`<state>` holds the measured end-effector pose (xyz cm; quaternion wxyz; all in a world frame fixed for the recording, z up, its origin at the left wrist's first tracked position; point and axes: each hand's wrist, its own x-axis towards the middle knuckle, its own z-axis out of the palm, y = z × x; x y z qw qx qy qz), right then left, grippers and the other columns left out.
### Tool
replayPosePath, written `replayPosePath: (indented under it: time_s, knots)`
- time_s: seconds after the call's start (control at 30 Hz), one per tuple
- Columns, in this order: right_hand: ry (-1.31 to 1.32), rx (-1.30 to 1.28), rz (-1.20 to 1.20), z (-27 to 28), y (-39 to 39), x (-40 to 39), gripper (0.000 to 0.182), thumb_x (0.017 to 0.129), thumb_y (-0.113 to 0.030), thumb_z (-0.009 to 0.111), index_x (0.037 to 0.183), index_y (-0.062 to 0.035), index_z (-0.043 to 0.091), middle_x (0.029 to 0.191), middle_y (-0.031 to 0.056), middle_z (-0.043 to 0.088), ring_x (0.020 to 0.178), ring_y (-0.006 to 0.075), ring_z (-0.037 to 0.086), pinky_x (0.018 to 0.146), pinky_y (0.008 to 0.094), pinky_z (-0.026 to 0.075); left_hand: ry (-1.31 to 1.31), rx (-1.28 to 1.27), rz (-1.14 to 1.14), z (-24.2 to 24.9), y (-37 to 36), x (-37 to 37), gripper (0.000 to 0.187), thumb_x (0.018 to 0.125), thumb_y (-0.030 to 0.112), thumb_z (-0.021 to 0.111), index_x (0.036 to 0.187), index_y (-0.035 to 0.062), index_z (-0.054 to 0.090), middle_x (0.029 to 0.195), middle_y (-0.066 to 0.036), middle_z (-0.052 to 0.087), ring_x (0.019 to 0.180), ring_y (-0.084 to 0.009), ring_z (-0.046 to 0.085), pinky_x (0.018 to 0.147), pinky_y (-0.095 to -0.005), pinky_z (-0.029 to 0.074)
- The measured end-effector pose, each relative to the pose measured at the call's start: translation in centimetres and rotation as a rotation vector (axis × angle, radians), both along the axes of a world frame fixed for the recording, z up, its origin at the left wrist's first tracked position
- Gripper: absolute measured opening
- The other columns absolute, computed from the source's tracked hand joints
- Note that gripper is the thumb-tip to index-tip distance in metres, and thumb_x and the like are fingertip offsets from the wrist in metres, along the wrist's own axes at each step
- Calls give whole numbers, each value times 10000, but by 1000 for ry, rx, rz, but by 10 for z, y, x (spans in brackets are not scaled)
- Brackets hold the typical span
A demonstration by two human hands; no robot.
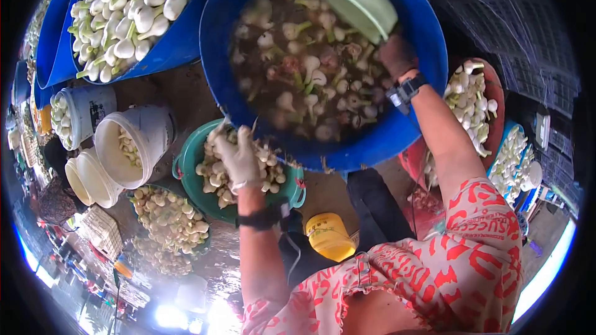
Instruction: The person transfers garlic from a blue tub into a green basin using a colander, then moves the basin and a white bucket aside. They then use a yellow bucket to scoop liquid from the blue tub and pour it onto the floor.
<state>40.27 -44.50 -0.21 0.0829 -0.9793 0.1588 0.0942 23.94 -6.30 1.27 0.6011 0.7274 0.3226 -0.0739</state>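
Right hand [398,56] grips bowl [365,7] by rim; likely light, stiff, slippery. Left hand [238,160] at tub [189,177], grip unclear.

Right hand [398,56] holding bowl [366,7] (tilted) at blue tub [357,154]; left hand [239,158] over green basin [192,174].

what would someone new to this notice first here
Probably the big blue tub at top centre, full of murky water and bulbs, where the right hand holds a pale green bowl. Then the heap of white bulbs at upper left, and the bright yellow bucket by the legs.
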Motion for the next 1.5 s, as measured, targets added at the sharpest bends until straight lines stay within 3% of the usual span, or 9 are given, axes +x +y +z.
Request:
replayPosePath:
  time_s: [0.07,0.13,0.3,0.5,0.67,1.0,1.2,1.27,1.5]
  knots:
    - [72,-64,-95,-33,-28,18,330,821,-241,543,1076,-35,579,931,213,641,824,400,620,708,462,495,84,668,35,-9,-61,32,648,836,212,637,1314,-61,296,1234,-223,464,1147,-326,469,970,-376,370]
    - [156,-132,-204,-73,-40,25,340,807,-230,556,1073,-18,583,936,223,638,838,408,616,719,470,492,201,439,147,6,-72,48,761,820,226,654,1345,-111,219,1284,-269,414,1192,-344,429,1010,-373,331]
    - [179,-668,845,-120,8,-13,361,756,-211,595,1067,-31,622,936,208,647,896,388,612,783,437,486,232,683,94,-12,-76,44,731,820,211,654,1321,-127,242,1261,-262,433,1141,-321,472,975,-368,367]
    - [568,106,810,-183,44,-42,350,748,-213,624,1052,-38,624,958,145,660,873,262,641,777,404,486,228,736,74,-14,-75,36,784,798,283,688,1315,-115,253,1214,-283,447,1125,-355,463,964,-394,374]
    - [738,1264,-381,-127,76,-34,297,810,-210,603,1041,-23,600,842,81,638,705,182,616,638,355,513,220,734,57,-7,-73,36,809,794,286,691,1329,-118,237,1260,-295,421,1158,-369,446,981,-391,362]
    - [607,1363,-326,-43,91,-63,282,838,-228,586,1044,-36,583,814,61,631,581,132,582,487,257,478,142,799,80,-20,-66,30,786,810,343,660,1298,-147,287,1274,-296,424,1144,-381,465,991,-380,357]
    - [419,1274,-123,54,89,-99,243,868,-191,547,1058,-41,569,820,58,628,534,124,575,473,231,492,-72,-357,21,-2,-15,24,856,839,444,607,1372,-96,208,1409,-229,294,1311,-311,295,1059,-334,256]
    - [309,1380,-185,98,102,-120,222,860,-181,551,1018,-31,590,813,59,628,550,117,589,483,230,491,-112,-627,191,13,10,9,619,909,402,505,1428,192,240,1459,-21,266,1336,-249,271,1085,-441,159]
    - [-222,730,568,114,205,-208,423,838,-178,516,1222,-4,481,909,206,633,793,350,639,703,420,509,-372,-786,218,127,66,-100,835,865,690,277,1433,79,235,1426,-112,343,1299,-270,325,1048,-452,281]
